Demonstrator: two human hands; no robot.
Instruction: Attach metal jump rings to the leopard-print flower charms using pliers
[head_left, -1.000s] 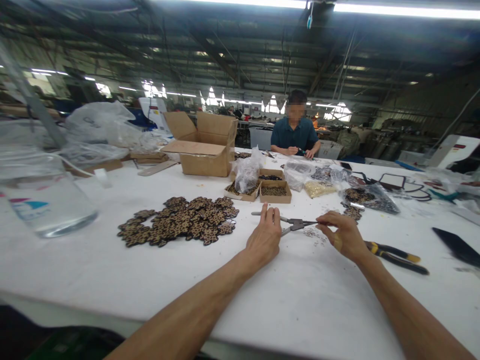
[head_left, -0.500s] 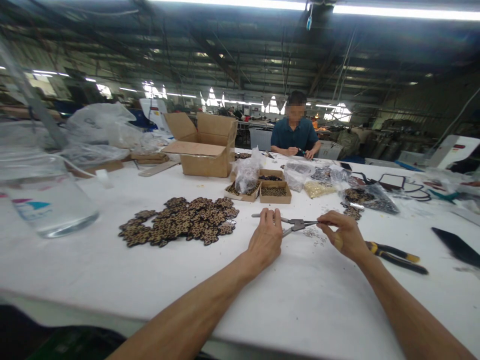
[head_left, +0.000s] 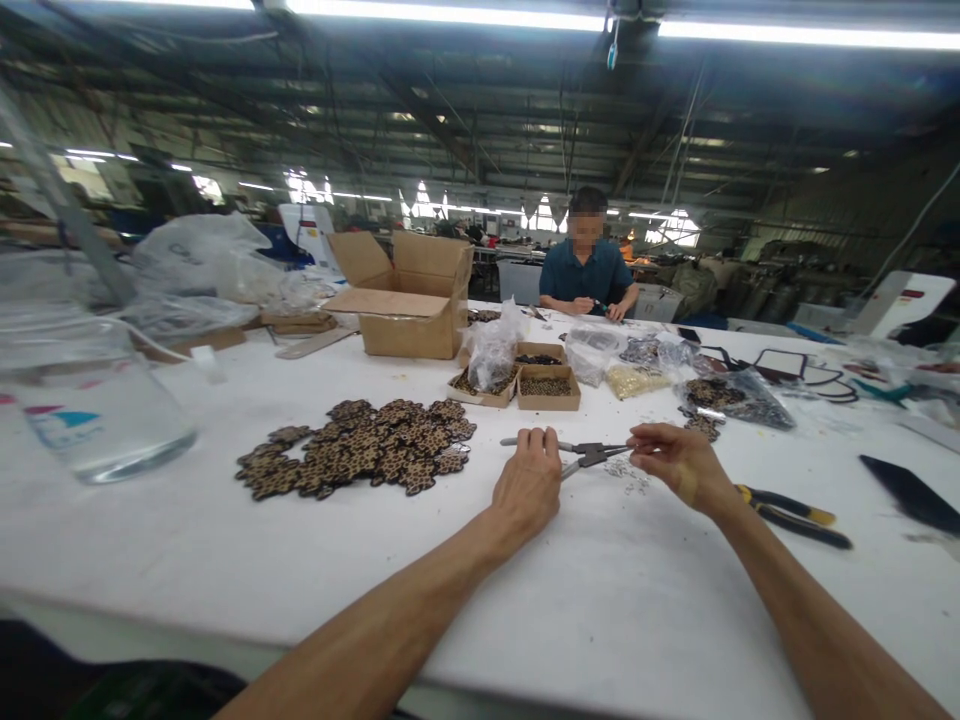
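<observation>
My left hand [head_left: 526, 478] is wrapped around the grey handles of long-nosed pliers [head_left: 592, 455], whose jaws point to the right. At the tip of the jaws, my right hand [head_left: 681, 465] has thumb and forefinger pinched together. Whatever lies between those fingertips is too small to make out. Small shiny metal bits [head_left: 637, 480] are scattered on the white table just below the jaws. To the left of my hands lies a heap of leopard-print patches [head_left: 375, 455] with dark edges.
Black-and-yellow-handled pliers [head_left: 799, 512] lie beside my right wrist. Small boxes of tiny parts [head_left: 549, 400], plastic bags [head_left: 739, 395] and a large open carton [head_left: 412, 330] stand farther back. A clear water jug [head_left: 112, 420] is at left. A co-worker [head_left: 589, 270] sits opposite.
My right fingertips have shifted slightly at the plier tip and the hand has turned a little. My left hand keeps its hold on the pliers.
</observation>
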